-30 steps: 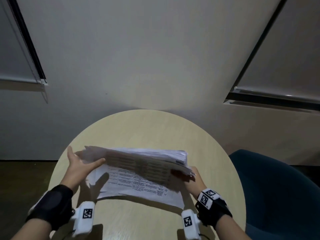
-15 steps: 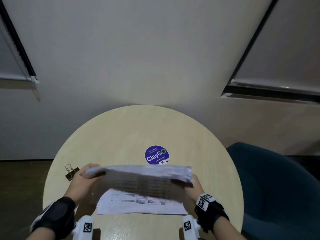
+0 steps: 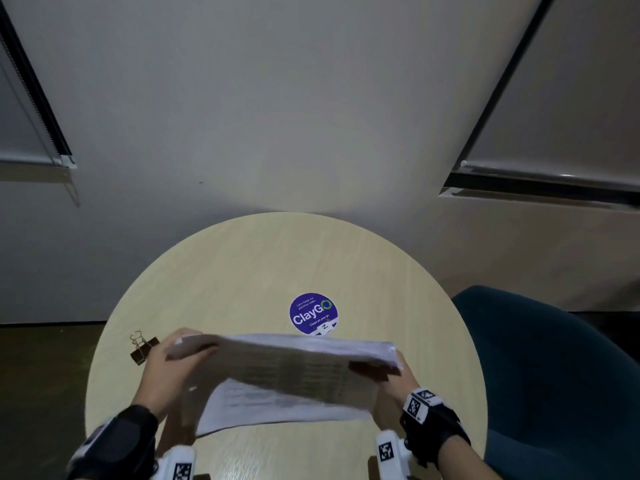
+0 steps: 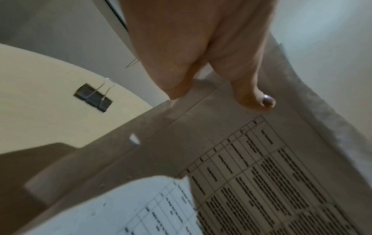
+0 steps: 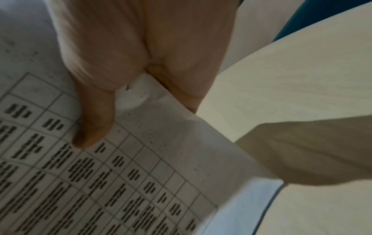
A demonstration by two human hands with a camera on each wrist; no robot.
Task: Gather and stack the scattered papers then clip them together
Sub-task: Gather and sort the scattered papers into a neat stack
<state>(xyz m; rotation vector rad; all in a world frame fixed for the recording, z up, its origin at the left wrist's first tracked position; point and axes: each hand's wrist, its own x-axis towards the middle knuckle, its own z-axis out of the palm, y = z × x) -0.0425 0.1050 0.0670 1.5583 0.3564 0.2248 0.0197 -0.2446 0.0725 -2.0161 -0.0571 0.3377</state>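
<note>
Round pale wood table [image 3: 242, 271]; dark blue chair [image 3: 554, 375] at its right edge. Stack of papers [image 3: 287, 365], printed tables facing the person, held on edge over the near half of the table, lower edge at one loose sheet [image 3: 277, 415] lying flat. Left hand [image 3: 166, 368] grips the stack's left end, right hand [image 3: 394, 375] its right end, thumbs on the printed face. Purple round sticker [image 3: 313, 313] just behind the stack. Binder clip [image 3: 142, 348] on the table beside the left hand.
</note>
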